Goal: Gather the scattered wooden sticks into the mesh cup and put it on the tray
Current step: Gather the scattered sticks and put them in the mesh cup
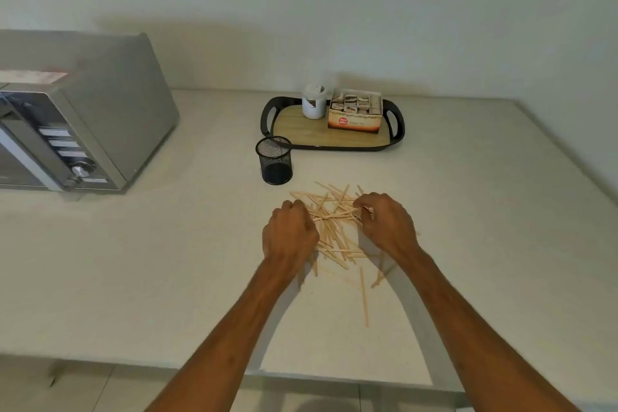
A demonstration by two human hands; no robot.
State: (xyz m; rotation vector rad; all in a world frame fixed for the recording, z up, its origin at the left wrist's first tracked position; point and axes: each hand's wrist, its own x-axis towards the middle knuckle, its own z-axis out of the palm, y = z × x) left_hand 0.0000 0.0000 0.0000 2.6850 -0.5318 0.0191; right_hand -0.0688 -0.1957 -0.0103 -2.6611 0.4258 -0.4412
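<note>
A loose heap of thin wooden sticks (334, 221) lies on the pale counter, with a few strays trailing toward me. My left hand (289, 234) rests on the heap's left edge, fingers curled down onto the sticks. My right hand (386, 224) is on the heap's right edge, its fingertips pinching at sticks. How many sticks each hand grips is hidden under the fingers. The black mesh cup (274, 160) stands upright and looks empty, just beyond the heap to the left. Behind the cup sits the black-rimmed tray (334, 140) with a wooden floor.
On the tray stand a white lidded jar (313, 105) and an open carton of sachets (356, 112). A grey microwave (80, 117) fills the counter's left side. The wall runs behind, the counter's front edge lies near my forearms, and its right edge slants away.
</note>
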